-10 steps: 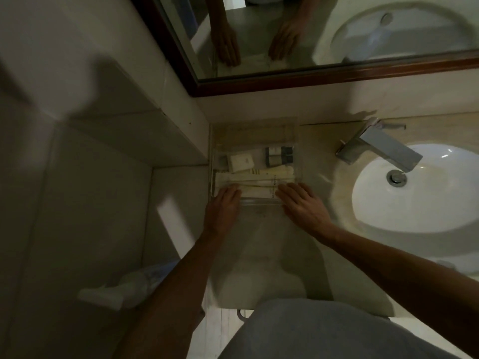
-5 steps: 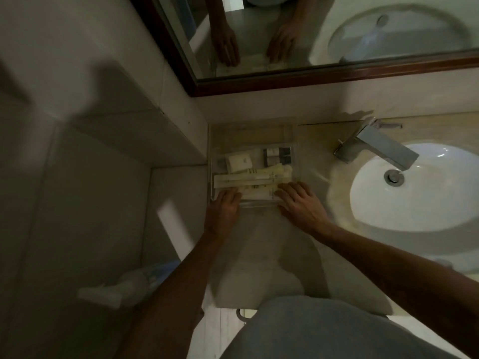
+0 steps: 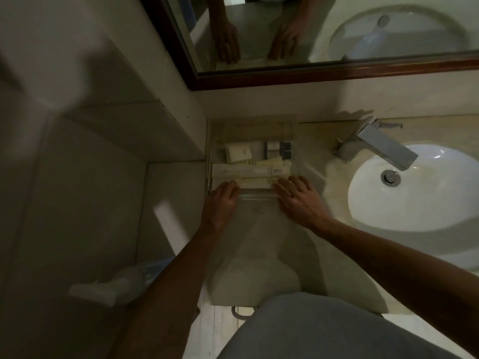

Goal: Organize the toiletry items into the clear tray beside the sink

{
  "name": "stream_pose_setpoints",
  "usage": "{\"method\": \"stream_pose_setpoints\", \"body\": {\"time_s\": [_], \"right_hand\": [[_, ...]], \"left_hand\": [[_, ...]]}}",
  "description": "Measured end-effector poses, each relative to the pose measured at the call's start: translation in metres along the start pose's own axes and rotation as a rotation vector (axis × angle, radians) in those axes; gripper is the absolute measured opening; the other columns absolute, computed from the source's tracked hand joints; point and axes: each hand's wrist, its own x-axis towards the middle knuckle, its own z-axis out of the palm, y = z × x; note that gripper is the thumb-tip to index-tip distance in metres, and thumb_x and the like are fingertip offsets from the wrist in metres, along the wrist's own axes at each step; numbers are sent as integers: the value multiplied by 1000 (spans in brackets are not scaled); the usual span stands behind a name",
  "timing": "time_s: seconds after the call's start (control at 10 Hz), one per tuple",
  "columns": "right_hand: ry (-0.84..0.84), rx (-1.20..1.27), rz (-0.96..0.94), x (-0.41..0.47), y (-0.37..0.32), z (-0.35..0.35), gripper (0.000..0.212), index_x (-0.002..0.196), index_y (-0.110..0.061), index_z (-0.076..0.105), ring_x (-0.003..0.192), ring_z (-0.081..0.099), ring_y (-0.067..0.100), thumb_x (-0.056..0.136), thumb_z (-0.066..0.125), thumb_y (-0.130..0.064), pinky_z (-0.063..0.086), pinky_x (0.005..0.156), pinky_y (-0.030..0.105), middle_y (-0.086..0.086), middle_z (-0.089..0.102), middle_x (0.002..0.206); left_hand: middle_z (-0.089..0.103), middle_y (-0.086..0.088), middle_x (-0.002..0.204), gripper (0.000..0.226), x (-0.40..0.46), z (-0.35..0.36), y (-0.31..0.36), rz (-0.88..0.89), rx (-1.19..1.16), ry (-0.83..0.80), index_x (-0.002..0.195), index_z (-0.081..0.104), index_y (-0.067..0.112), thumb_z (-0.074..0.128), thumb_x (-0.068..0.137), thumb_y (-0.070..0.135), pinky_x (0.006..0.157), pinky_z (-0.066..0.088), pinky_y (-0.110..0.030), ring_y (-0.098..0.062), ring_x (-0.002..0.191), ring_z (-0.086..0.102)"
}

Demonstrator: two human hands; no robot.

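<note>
The clear tray (image 3: 255,197) sits on the counter against the wall, left of the sink (image 3: 414,203). Inside it lie a small pale box (image 3: 238,152), two small dark-capped bottles (image 3: 277,150), long cream packets (image 3: 251,171) laid crosswise, and one more long packet (image 3: 256,183) nearest me. My left hand (image 3: 221,200) rests flat on the tray's near left corner, its fingertips at that packet's left end. My right hand (image 3: 298,200) lies flat on the near right corner, fingers slightly spread over the packet's right end. Neither hand is closed round anything.
A chrome faucet (image 3: 375,143) reaches over the white basin. The wood-framed mirror (image 3: 337,29) hangs above and reflects both hands. The pale counter (image 3: 259,242) runs toward me. Left of the counter is tiled wall, with a plastic bag (image 3: 116,286) down on the floor.
Both hands stay at the tray's near edge with hardly any motion. The view has shifted slightly.
</note>
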Motion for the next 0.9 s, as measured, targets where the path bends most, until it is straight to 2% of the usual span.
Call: {"method": "stream_pose_setpoints", "body": {"time_s": [0.1, 0.2, 0.3, 0.5, 0.6, 0.7, 0.8, 0.9], "right_hand": [[13, -9, 6, 5, 1, -6, 54, 137, -13, 50, 102, 54, 32, 89, 65, -34, 45, 92, 47, 15, 55, 120], [55, -16, -3, 10, 10, -10, 44, 126, -12, 58, 92, 53, 30, 87, 68, -32, 47, 82, 44, 14, 55, 110], [80, -20, 18, 20, 20, -12, 33, 113, -10, 61, 90, 52, 30, 88, 68, -31, 45, 80, 43, 13, 55, 106], [52, -2, 138, 47, 24, -21, 34, 107, -12, 52, 94, 46, 26, 86, 65, -37, 43, 83, 41, 9, 51, 108], [38, 56, 176, 52, 22, -27, 38, 107, -13, 49, 94, 47, 26, 83, 68, -36, 43, 83, 40, 9, 52, 108], [41, 214, 260, 49, 20, -35, 47, 116, -17, 47, 101, 51, 26, 82, 71, -38, 44, 90, 40, 9, 53, 117], [109, 485, 342, 40, 12, -68, 64, 129, -17, 43, 101, 53, 18, 79, 77, -37, 50, 88, 36, 7, 54, 121], [267, 799, 375, 14, 23, -134, 61, 132, -18, 48, 90, 57, 7, 81, 78, -31, 55, 78, 26, -1, 57, 112]], "left_hand": [[61, -7, 95, 37, 11, -3, 0, 15, 86, -34, 97, 61, 13, 80, 65, 7, 49, 49, -33, -27, 78, 59], [60, -7, 95, 31, 20, 1, -3, 22, 192, -94, 93, 60, 14, 75, 67, 7, 55, 47, -34, -26, 84, 55], [58, -9, 99, 33, 34, -1, -2, -34, 201, -137, 97, 57, 13, 71, 69, 5, 65, 47, -37, -28, 88, 54], [57, -12, 107, 29, 64, -1, -8, -141, 194, -165, 102, 53, 14, 62, 75, 6, 75, 49, -43, -31, 93, 55], [54, -11, 114, 36, 72, -3, -11, -169, 172, -213, 108, 52, 15, 63, 75, 8, 81, 47, -44, -30, 100, 53], [52, -11, 120, 41, 63, -7, -3, -233, 125, -231, 114, 51, 15, 64, 75, 8, 85, 45, -44, -31, 104, 53], [52, -10, 116, 44, 53, -20, 9, -280, 36, -243, 116, 51, 15, 70, 75, 17, 86, 45, -42, -29, 101, 54], [53, -12, 119, 49, 17, -26, 33, -424, -121, -223, 119, 51, 13, 74, 77, 26, 89, 45, -43, -30, 104, 53]]}}
